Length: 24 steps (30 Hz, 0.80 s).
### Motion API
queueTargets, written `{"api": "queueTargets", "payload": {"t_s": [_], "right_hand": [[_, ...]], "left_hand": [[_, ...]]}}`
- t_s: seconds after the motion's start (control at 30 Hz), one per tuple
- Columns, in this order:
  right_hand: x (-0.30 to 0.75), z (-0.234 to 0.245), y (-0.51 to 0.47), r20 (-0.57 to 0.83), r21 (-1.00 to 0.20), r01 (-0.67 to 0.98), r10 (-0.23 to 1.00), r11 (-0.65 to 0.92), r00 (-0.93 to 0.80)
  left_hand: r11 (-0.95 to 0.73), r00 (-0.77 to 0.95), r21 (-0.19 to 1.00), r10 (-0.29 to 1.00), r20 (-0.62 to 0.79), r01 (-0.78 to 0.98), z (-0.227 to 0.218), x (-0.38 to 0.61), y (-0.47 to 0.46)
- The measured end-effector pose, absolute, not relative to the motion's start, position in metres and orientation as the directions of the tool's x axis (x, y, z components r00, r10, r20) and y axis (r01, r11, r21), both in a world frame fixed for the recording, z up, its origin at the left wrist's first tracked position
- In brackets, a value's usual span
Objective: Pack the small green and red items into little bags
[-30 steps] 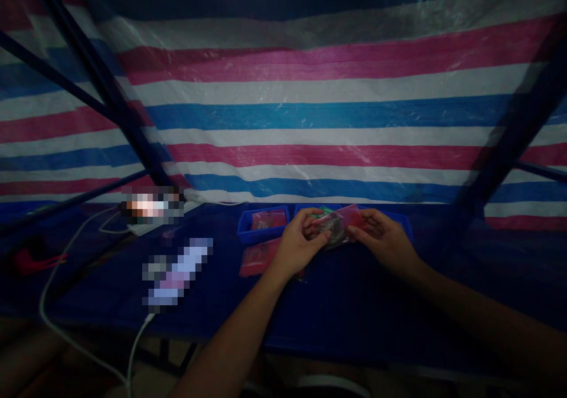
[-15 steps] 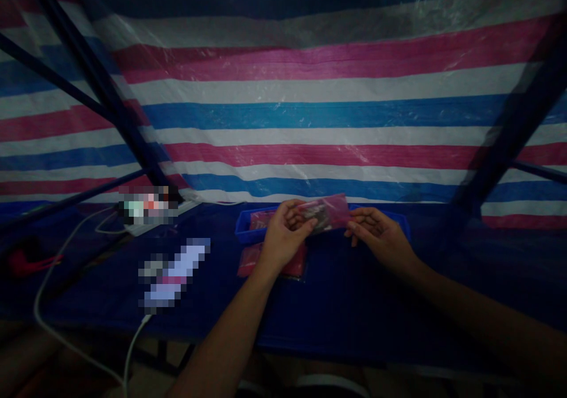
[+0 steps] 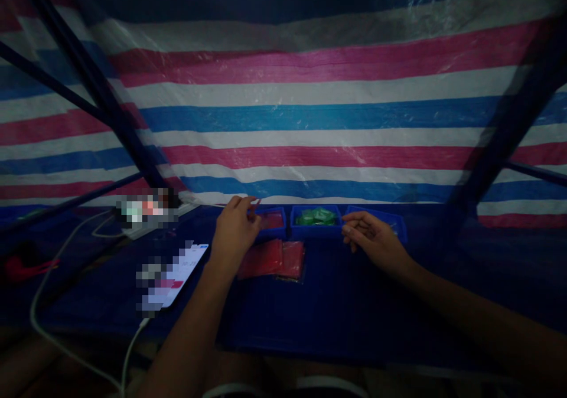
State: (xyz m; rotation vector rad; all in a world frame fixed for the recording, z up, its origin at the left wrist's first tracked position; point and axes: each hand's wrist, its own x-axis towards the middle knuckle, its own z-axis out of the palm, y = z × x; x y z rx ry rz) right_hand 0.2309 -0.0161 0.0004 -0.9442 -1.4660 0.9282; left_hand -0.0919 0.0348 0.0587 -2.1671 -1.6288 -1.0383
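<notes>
Left hand [image 3: 234,228] | fingers apart | red packet [image 3: 273,219] in tray [image 3: 274,232] just right, contact unclear

Red packets [image 3: 262,257] inside and before left blue bin [image 3: 276,232]

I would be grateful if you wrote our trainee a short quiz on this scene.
1. Multiple choice: which of the three small blue rectangular trays holds the shiny green pieces?
A left
B middle
C right

2. True or false: of the three trays, the left hand is nearest the right one.

3. Fill in the gap: the flat, square-cornered packets lying on the dark blue table in front of the trays are coloured ____.

Key
1. B
2. False; it is nearest the left tray.
3. red
</notes>
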Motion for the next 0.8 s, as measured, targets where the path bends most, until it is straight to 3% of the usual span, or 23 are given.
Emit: {"api": "queueTargets", "payload": {"t_s": [0.17,0.3,0.43,0.57,0.8], "right_hand": [[0.231,-0.001,-0.017,0.339,-0.933,0.084,0.933,0.35,-0.121],[0.231,-0.003,-0.018,0.322,-0.936,0.099,0.935,0.338,-0.15],[0.231,-0.003,-0.018,0.323,-0.936,0.098,0.934,0.339,-0.155],[0.231,-0.003,-0.018,0.32,-0.934,0.112,0.934,0.339,-0.159],[0.231,-0.009,-0.017,0.316,-0.933,0.115,0.93,0.34,-0.188]], "left_hand": [[-0.284,0.133,0.203,0.828,0.545,0.937,0.043,-0.068,0.043],[-0.368,0.175,0.328,0.852,0.493,0.87,0.037,-0.062,0.048],[-0.472,0.221,0.366,0.804,0.552,0.802,0.042,-0.072,0.04],[-0.434,0.16,0.336,0.779,0.606,0.836,0.049,-0.09,0.014],[-0.404,0.325,0.33,0.907,0.27,0.853,0.032,-0.104,-0.041]]}}
